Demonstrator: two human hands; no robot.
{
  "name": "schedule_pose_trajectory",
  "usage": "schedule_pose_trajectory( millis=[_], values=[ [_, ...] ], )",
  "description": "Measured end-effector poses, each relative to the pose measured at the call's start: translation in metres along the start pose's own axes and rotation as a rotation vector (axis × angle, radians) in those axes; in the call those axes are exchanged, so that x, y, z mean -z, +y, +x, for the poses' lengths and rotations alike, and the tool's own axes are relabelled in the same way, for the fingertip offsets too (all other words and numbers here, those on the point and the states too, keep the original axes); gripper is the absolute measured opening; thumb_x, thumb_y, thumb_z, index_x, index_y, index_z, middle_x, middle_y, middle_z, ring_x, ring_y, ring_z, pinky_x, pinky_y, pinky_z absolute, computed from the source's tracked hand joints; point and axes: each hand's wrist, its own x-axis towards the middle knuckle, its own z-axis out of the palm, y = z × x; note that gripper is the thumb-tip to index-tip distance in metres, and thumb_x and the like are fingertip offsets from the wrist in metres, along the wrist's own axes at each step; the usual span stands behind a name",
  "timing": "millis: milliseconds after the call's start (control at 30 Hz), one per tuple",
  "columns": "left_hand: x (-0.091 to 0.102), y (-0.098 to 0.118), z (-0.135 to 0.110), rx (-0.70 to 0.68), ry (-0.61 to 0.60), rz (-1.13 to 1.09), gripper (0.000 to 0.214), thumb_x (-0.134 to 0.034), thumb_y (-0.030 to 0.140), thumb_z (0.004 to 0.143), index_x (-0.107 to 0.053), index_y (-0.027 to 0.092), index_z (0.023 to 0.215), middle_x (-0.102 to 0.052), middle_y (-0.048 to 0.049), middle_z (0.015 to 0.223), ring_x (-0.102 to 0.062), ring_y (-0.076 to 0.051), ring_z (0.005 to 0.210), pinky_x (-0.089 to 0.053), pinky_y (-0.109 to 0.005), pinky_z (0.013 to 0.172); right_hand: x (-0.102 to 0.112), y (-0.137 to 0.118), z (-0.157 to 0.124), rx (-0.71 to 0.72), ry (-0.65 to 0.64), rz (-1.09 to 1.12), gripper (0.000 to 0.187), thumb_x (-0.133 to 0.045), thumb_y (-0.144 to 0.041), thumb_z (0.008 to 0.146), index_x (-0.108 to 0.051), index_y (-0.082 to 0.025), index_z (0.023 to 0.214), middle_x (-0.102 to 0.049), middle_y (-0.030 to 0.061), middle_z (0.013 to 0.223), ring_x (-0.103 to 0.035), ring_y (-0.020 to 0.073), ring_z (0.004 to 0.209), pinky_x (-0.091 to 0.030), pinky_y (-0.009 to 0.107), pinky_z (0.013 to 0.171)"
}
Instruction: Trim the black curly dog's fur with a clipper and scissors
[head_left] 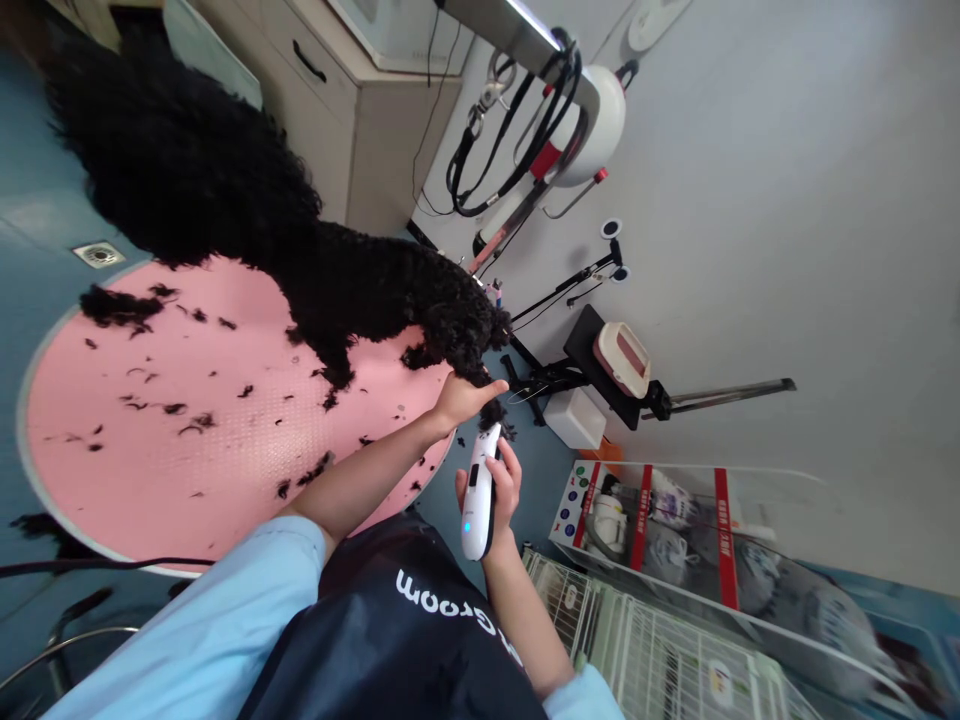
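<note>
Head view: black dog [352,285] on pink round table [150,490], loose hair clumps [120,307] scattered. Right hand [508,485] grasps white clipper [478,500], tip against a furry limb [491,412]; left hand [463,402] clasps that limb, thumb out. Black lead [568,78] looped on metal arm [510,30], partly blocking white round object [606,115] by wall [765,240]. Wire crates [675,650], clear bin [724,540] at right. Dog's far-left end blurred; left fingers mostly hidden; clipper blade lost in fur.
</note>
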Motion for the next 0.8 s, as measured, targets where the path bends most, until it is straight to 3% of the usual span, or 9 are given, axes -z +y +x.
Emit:
schedule_pose_trajectory(
  millis=[67, 200, 367, 500, 633, 733, 800],
  values=[
    [0.0, 0.001, 0.0, 0.0, -0.005, -0.005, 0.042, -0.07, 0.046, 0.075, -0.044, 0.019, 0.056, -0.049, 0.0046, 0.057, -0.048, -0.011, 0.058, -0.041, -0.026, 0.062, 0.001, -0.001, 0.001, -0.018, -0.007, 0.004, 0.048, -0.072, -0.022, 0.077, -0.049, -0.024, 0.119, -0.054, 0.0155, 0.13, -0.063, 0.0279, 0.113, -0.058, 0.044, 0.085],
    [0.001, 0.001, 0.0, -0.026, 0.008, -0.007, 0.04, -0.07, 0.045, 0.075, -0.045, 0.019, 0.057, -0.05, 0.0048, 0.058, -0.049, -0.012, 0.059, -0.041, -0.026, 0.063, 0.009, -0.004, 0.003, -0.031, -0.162, 0.123, 0.044, -0.07, -0.024, 0.078, -0.05, -0.024, 0.118, -0.055, 0.0153, 0.129, -0.063, 0.0274, 0.113, -0.057, 0.045, 0.087],
    [0.001, 0.0, 0.0, -0.026, 0.003, -0.027, 0.04, -0.071, 0.045, 0.074, -0.046, 0.019, 0.058, -0.05, 0.0046, 0.059, -0.049, -0.012, 0.06, -0.041, -0.026, 0.064, 0.014, -0.004, 0.004, -0.08, 0.025, 0.092, 0.05, -0.074, -0.024, 0.074, -0.049, -0.022, 0.118, -0.058, 0.0159, 0.123, -0.061, 0.0295, 0.114, -0.056, 0.049, 0.086],
    [0.001, -0.002, -0.001, 0.018, 0.019, -0.065, 0.038, -0.072, 0.046, 0.072, -0.048, 0.019, 0.06, -0.052, 0.004, 0.061, -0.05, -0.012, 0.062, -0.042, -0.026, 0.065, 0.011, -0.002, 0.006, -0.118, -0.029, 0.171, 0.05, -0.074, -0.026, 0.075, -0.049, -0.022, 0.118, -0.057, 0.0163, 0.126, -0.06, 0.0304, 0.117, -0.053, 0.052, 0.092],
    [0.001, -0.004, -0.002, -0.011, -0.022, -0.074, 0.039, -0.071, 0.046, 0.073, -0.046, 0.019, 0.059, -0.05, 0.0043, 0.06, -0.05, -0.012, 0.062, -0.043, -0.026, 0.067, 0.015, -0.005, 0.007, -0.244, 0.015, 0.238, 0.048, -0.071, -0.026, 0.078, -0.048, -0.022, 0.12, -0.056, 0.0161, 0.13, -0.056, 0.0312, 0.123, -0.048, 0.056, 0.097],
    [0.001, -0.007, -0.003, -0.01, -0.018, -0.082, 0.037, -0.071, 0.045, 0.072, -0.047, 0.019, 0.06, -0.051, 0.004, 0.062, -0.051, -0.013, 0.064, -0.044, -0.026, 0.069, 0.019, -0.008, 0.008, -0.324, -0.057, 0.337, 0.045, -0.069, -0.028, 0.08, -0.048, -0.023, 0.12, -0.055, 0.0163, 0.132, -0.055, 0.0311, 0.125, -0.049, 0.055, 0.096],
    [0.001, -0.008, -0.003, -0.017, -0.006, -0.085, 0.035, -0.072, 0.044, 0.072, -0.05, 0.02, 0.062, -0.053, 0.0036, 0.064, -0.052, -0.013, 0.066, -0.044, -0.026, 0.071, 0.021, -0.008, 0.007, -0.37, -0.023, 0.376, 0.043, -0.068, -0.029, 0.08, -0.048, -0.023, 0.117, -0.056, 0.0155, 0.131, -0.056, 0.0307, 0.123, -0.052, 0.054, 0.092]
  ],
)
